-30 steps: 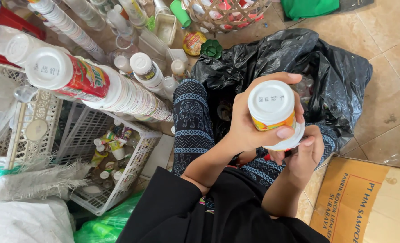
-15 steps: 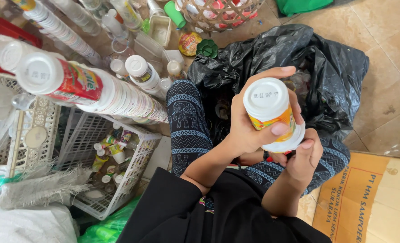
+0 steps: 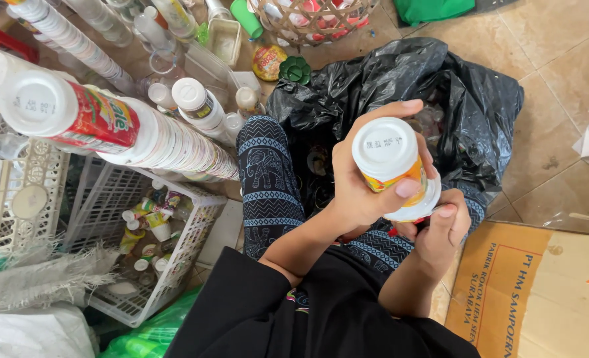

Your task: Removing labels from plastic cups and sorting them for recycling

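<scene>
The left hand (image 3: 364, 179) is wrapped round a small white bottle (image 3: 392, 159) with an orange label, thumb across the label and fingers curled behind, the flat white base turned up toward the camera. The right hand (image 3: 440, 229) sits just below and to the right, fingertips pinched on the bottle's lower end, which is mostly hidden; whether that end carries a cap cannot be told. Both hands are close together, touching the same bottle, held above the lap over patterned trousers (image 3: 268, 179).

Behind the hands lies an open black bag (image 3: 400, 73) with small items dimly seen inside. To the left, a long stack of cups (image 3: 142, 132) lies tilted over a white crate (image 3: 168, 252) holding small bottles. More loose bottles (image 3: 192, 99) stand beside the knee. A flattened cardboard box (image 3: 533, 285) lies on the tiled floor to the right, and a wicker basket (image 3: 308, 16) stands at the top edge
</scene>
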